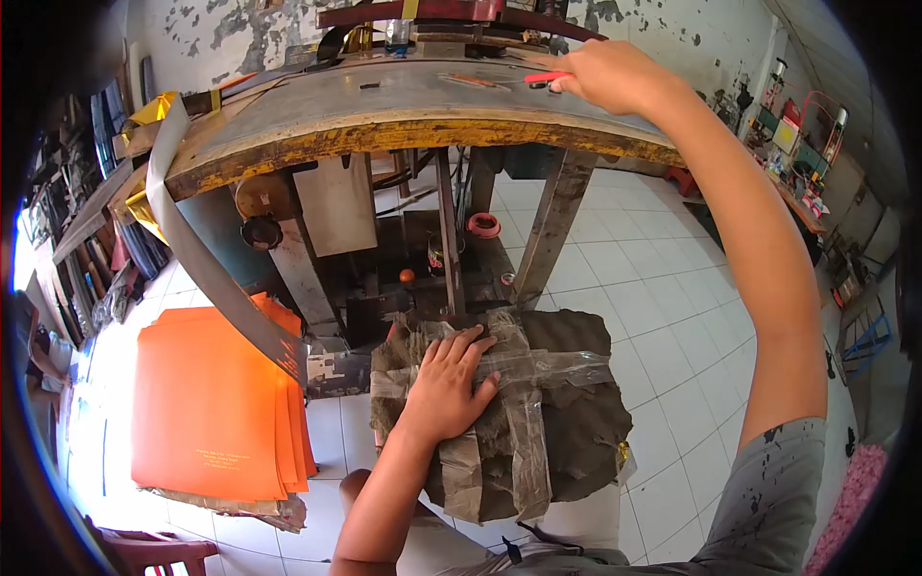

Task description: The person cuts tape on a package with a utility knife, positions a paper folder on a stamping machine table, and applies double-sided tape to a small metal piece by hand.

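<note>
My left hand [451,382] lies flat with fingers spread on a bulky dark brown bundle [576,432], bound crosswise with clear tape, which rests over my lap. Stretched forward to the far right of the workbench [317,101], my right hand [615,79] has its fingers closed around a slim tool with a red handle [547,77]. The tool's working end is too small to make out. A few thin reddish-brown items [475,83] lie on the bench top left of that hand.
On the left stands a stack of orange sheets [206,403]. A grey strip [197,240] hangs from the bench's left end. Bench legs [557,230], a pink bowl [483,226] and an orange ball [407,276] are below. A maroon plastic stool [158,552] sits lower left.
</note>
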{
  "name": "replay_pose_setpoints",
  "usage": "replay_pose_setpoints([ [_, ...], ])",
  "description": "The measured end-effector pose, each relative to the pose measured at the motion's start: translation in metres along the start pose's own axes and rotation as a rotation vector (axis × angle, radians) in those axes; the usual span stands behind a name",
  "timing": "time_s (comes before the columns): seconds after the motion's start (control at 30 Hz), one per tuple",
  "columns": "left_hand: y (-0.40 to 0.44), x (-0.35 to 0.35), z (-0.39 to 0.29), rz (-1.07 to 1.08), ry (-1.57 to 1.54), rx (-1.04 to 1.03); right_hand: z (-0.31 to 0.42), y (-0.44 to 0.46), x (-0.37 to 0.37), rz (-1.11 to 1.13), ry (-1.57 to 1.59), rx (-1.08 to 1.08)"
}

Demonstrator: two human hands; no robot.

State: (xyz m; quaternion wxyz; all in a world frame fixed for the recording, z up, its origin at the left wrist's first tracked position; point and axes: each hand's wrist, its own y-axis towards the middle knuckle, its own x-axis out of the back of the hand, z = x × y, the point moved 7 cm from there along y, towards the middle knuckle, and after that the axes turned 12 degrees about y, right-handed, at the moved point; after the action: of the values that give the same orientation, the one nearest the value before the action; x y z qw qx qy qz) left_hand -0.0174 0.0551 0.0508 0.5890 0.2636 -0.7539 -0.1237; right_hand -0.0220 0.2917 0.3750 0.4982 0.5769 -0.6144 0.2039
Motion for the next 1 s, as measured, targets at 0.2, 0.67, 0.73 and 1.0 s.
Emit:
replay_pose_setpoints([
  [0.2, 0.001, 0.0, -0.001, 0.009, -0.02, 0.008, -0.01, -0.043, 0.02, -0.034, 0.226, -0.092],
  [0.67, 0.008, 0.02, -0.005, -0.194, -0.093, -0.02, 0.05, -0.193, -0.07, -0.269, 1.706, -0.105],
  [0.73, 0.005, 0.034, -0.013, -0.286, -0.035, 0.027, 0.113, -0.234, -0.122, -0.073, 2.004, -0.297],
  [1.0, -0.002, 0.07, -0.074, -0.312, 0.132, 0.168, 0.228, -0.297, -0.164, -0.049, 2.286, -0.301],
])
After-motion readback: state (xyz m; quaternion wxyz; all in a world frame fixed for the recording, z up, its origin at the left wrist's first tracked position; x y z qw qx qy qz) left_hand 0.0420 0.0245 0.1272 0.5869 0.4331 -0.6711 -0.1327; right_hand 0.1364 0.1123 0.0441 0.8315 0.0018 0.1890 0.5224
